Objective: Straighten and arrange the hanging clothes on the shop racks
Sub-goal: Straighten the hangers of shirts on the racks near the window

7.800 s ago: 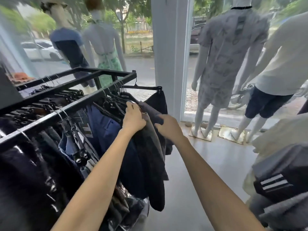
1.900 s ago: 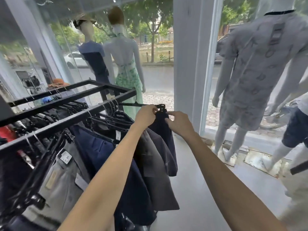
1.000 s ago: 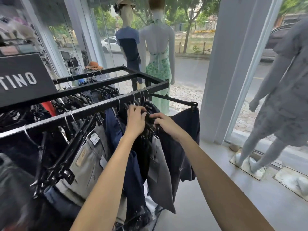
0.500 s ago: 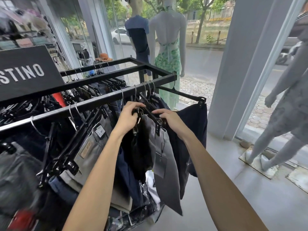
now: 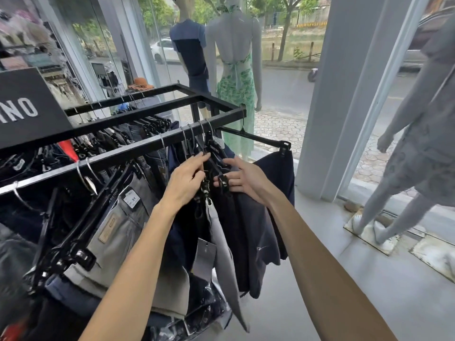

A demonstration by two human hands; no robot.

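A black metal rack carries dark shorts and trousers on black clip hangers. My left hand reaches among the hangers near the rail's right end, its fingers curled round a black hanger. My right hand is just to the right, fingers pinching the clip end of a neighbouring hanger. Below them hang grey shorts with a paper tag and dark grey shorts. Navy shorts hang from a hanger on the rack's end.
Grey trousers with a size tag hang to the left. A black sign stands on the rack. Mannequins face the window, and another mannequin stands at right beside a white pillar. Grey floor lies to the right.
Both hands have moved up and closer together on the hangers, and the grey shorts have been pushed against the dark ones. The view has shifted slightly left.
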